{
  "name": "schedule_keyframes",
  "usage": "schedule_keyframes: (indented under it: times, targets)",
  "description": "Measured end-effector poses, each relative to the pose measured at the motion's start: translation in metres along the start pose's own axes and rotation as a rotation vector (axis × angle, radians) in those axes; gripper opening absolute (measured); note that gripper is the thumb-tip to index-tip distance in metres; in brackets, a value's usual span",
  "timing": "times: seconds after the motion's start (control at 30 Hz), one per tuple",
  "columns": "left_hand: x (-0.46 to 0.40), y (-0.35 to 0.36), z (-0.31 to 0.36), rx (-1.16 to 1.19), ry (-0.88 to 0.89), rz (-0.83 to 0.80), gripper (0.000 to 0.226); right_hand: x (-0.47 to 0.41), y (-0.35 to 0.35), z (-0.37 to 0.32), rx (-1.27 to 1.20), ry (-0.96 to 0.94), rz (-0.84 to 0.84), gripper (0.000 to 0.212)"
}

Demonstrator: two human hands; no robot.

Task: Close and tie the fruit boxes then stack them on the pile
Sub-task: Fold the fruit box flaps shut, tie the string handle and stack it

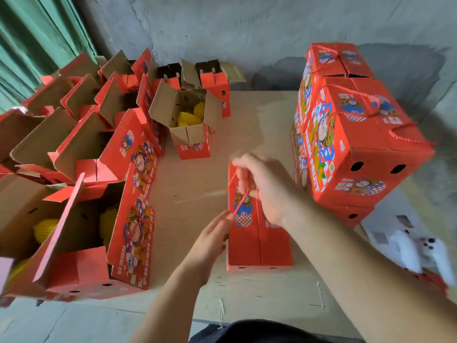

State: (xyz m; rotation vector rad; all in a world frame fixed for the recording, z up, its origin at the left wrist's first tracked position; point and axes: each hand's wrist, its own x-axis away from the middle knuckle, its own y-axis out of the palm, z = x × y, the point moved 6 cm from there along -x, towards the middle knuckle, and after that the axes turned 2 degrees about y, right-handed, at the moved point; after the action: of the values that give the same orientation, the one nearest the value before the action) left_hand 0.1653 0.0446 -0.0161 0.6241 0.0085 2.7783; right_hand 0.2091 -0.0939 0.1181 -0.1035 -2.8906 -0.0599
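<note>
A: Where is the closed red fruit box [257, 240]?
B: On the plywood board [195, 184], between the open boxes [81, 233] of net-wrapped yellow fruit [45, 229] and the tied pile [356, 134].

A: And the hands?
B: Right hand [267, 186]: fingers curled round the red cord [243, 200] above the lid. Left hand [210, 237]: fingertips pinching the cord's lower end.

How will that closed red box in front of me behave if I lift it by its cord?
The closed red box is corrugated card with shut flaps, so it should stay stiff. Open boxes nearby hold netted yellow fruit, so it is probably heavy for its size. It is tall and narrow, so it may swing from the thin red cord.
</note>
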Motion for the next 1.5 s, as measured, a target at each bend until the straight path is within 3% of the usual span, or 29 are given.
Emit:
schedule_keyframes:
  times: [0.1, 0.33, 0.47, 0.57, 0.67, 0.77, 0.87, 0.93, 1.0, 1.07, 1.1, 1.2, 1.33, 1.5]
  targets:
    - [0.000, 0.014, -0.011, -0.039, 0.077, 0.039, 0.038, -0.008, 0.000, 0.005, 0.044, -0.017, 0.009, 0.020]
    - [-0.019, 0.010, 0.049, 0.076, 0.365, 0.243, 0.026, -0.027, -0.019, -0.101, 0.177, -0.351, -0.097, 0.032]
    - [-0.046, 0.017, 0.050, -0.046, 0.332, 0.275, 0.028, -0.059, -0.049, -0.118, 0.189, -0.243, 0.003, 0.025]
    - [-0.072, 0.037, 0.032, -0.132, 0.223, 0.108, 0.047, -0.079, -0.073, -0.079, 0.146, -0.060, 0.196, 0.015]
    - [-0.100, 0.053, 0.020, -0.428, 0.153, 0.045, 0.050, -0.086, -0.081, -0.025, 0.206, 0.028, 0.271, 0.019]
    - [-0.120, 0.050, 0.019, -0.599, 0.176, 0.124, 0.047, -0.084, -0.079, 0.011, 0.327, -0.108, 0.335, 0.047]
    - [-0.126, 0.046, 0.017, -0.705, 0.249, 0.126, 0.044, -0.066, -0.071, 0.053, 0.833, -0.217, 0.394, 0.074]
    - [-0.129, 0.039, 0.015, -0.727, 0.248, 0.171, 0.043, -0.054, -0.067, 0.092, 1.210, -0.232, 0.312, 0.088]
    - [-0.133, 0.027, 0.011, -0.613, 0.181, 0.290, 0.050, -0.050, -0.071, 0.136, 1.379, -0.139, 0.092, 0.097]
    - [-0.139, 0.021, 0.003, -0.449, 0.065, 0.316, 0.064, -0.045, -0.082, 0.165, 1.401, -0.037, -0.039, 0.105]
    - [-0.143, 0.025, 0.000, -0.432, 0.036, 0.266, 0.057, -0.042, -0.086, 0.170, 1.412, -0.037, -0.035, 0.106]
    - [-0.148, 0.035, -0.001, -0.486, 0.032, 0.181, 0.037, -0.031, -0.087, 0.171, 1.382, -0.038, 0.038, 0.098]
    - [-0.139, 0.044, -0.004, -0.504, 0.031, 0.157, 0.036, -0.015, -0.079, 0.167, 1.224, -0.015, -0.014, 0.090]
    - [-0.127, 0.063, -0.014, -0.444, 0.065, 0.081, 0.041, 0.010, -0.073, 0.172, 1.234, 0.038, -0.122, 0.098]
